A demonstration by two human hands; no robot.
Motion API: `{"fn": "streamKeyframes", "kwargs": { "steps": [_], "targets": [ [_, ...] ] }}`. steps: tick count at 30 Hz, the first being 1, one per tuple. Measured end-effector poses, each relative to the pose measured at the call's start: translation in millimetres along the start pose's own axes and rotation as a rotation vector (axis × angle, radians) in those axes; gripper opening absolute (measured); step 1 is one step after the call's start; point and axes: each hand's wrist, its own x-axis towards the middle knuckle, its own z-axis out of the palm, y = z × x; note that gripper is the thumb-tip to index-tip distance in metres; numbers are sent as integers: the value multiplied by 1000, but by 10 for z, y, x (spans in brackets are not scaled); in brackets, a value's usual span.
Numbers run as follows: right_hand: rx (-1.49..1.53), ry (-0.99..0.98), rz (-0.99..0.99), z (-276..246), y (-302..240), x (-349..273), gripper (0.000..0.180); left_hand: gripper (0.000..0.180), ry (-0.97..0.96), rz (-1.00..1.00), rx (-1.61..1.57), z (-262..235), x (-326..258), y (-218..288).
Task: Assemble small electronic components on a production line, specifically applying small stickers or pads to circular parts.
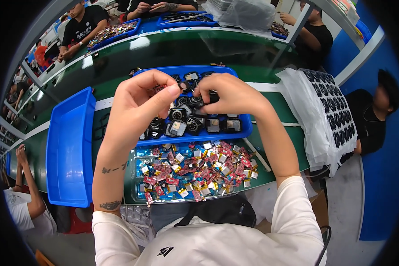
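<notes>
I look out from the left of two fisheye cameras worn on my head, aimed down and forward. My white T-shirt (235, 244) fills 6 o'clock, right under the lens, with my forearms (277, 142) rising from 5 and 7. My left hand (142, 99) at 11 o'clock and right hand (233, 91) at 1 show near and large. Farther off, the green assembly line (173, 48) crosses at 12. The wide view spans from a blue plastic bin (68, 173) at 9 o'clock to black-celled trays (332, 106) at 3, bending toward its dark rim.
</notes>
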Motion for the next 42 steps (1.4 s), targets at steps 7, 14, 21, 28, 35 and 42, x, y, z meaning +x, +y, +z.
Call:
{"fn": "streamKeyframes", "kwargs": {
  "steps": [7, 14, 21, 28, 35, 42],
  "targets": [
    [726, 344, 118, -109, -245, -19, 17, 12, 132, 119, 357, 55, 49, -105],
    [919, 441, 100, 16, -516, -23, 27, 12, 229, 93, 404, 77, 38, -133],
    [695, 514, 110, 69, -511, -45, 18, 13, 250, 109, 385, 114, 31, -136],
    [741, 511, 107, 70, -547, -48, 18, 14, 284, 136, 437, 94, 53, -147],
    [762, 476, 76, 112, -582, -56, 24, 15, 277, 92, 424, 97, 50, -132],
    [788, 497, 69, 109, -623, -57, 21, 16, 287, 75, 395, 108, 37, -115]
  ]
}}
